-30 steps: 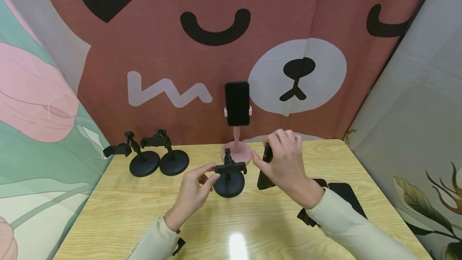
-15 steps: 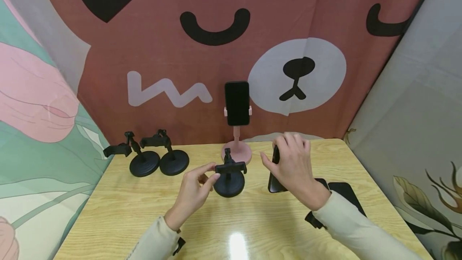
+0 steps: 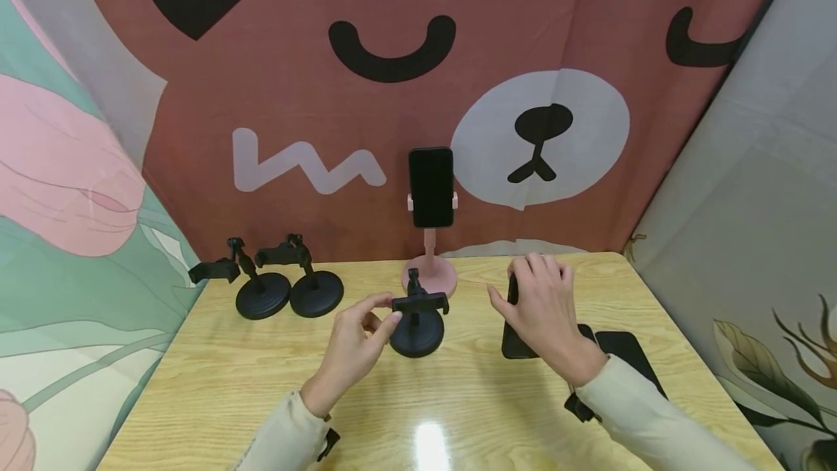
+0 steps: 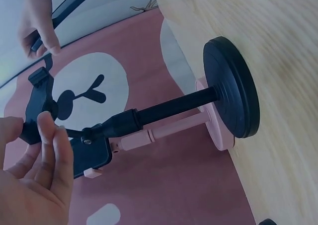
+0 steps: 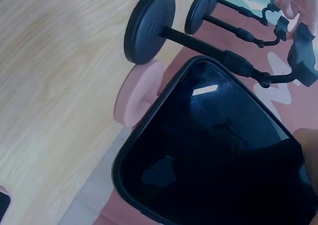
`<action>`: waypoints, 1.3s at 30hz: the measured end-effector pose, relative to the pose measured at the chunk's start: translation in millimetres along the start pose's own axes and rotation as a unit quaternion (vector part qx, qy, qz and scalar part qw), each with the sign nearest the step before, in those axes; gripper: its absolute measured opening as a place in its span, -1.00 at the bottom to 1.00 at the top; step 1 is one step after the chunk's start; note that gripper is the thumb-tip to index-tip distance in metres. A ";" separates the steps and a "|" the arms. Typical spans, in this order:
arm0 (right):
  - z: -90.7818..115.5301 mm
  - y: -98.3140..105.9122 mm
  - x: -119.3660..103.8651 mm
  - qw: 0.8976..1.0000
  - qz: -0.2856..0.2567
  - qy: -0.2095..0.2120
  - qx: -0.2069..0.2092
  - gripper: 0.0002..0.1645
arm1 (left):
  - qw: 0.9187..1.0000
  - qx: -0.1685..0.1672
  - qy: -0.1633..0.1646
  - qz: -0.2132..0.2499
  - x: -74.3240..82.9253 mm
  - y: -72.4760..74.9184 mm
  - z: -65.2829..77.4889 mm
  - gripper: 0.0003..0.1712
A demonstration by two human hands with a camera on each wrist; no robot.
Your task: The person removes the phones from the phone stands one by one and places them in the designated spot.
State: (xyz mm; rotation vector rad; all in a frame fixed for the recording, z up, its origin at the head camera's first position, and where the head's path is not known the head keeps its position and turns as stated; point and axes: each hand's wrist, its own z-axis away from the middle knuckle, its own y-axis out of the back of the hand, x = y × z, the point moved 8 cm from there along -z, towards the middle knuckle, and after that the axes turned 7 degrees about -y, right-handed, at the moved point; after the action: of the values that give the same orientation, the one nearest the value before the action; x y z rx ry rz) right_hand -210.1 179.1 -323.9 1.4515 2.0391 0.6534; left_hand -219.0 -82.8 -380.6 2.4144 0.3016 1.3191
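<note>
From my head, the black phone [image 3: 519,345] is a slim dark slab with rounded corners, held up beneath my right hand [image 3: 544,304], while the black stand [image 3: 417,333] is upright at my left hand [image 3: 356,336], its round base flat on the bench [image 3: 366,413] and its clamp up top. Just past the stand from my left hand is a pink stand [image 3: 429,272] with a mounted phone [image 3: 431,187] upright in it; farther left of that hand, near the bench's back edge, are two other black stands [image 3: 317,295]. Bare wood lies between the black stand and my phone, and more runs on the near side of both hands; a printed curtain [image 3: 392,115] rises beyond the back edge. Two flat black devices [image 3: 629,358] lie beside my right wrist, partly hidden by it and my sleeve [image 3: 654,409]. My left thumb and fingers pinch the clamp's left end; my right fingers curl over the phone's upper edge, thumb toward the stand. From my left wrist, I see the collared post, a screw joint and the clamp's lip, my fingertips close together on it. From my right wrist, the glossy screen carries a pale reflection; little of my gripping hand shows, at the picture's right edge.
</note>
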 end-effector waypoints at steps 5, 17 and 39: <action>4.3 -2.9 4.5 1.000 0.003 -0.008 0.000 -0.48 | 0.998 -0.030 0.005 0.051 -2.4 -10.4 0.4 -0.76; 10.5 -8.4 7.8 1.000 0.008 -0.015 -0.012 -0.47 | 0.949 -0.109 0.061 0.289 -10.1 -34.2 0.4 -0.73; 14.1 -14.0 6.9 1.000 0.012 -0.012 -0.023 -0.47 | 0.923 -0.130 0.136 0.335 -6.1 -33.4 -0.6 -0.70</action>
State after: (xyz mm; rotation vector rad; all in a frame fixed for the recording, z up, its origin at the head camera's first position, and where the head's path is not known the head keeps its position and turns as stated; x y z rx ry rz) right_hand -211.9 182.6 -344.5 1.4517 1.9791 0.6857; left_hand -223.1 -54.6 -398.9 2.1716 -0.6573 1.8342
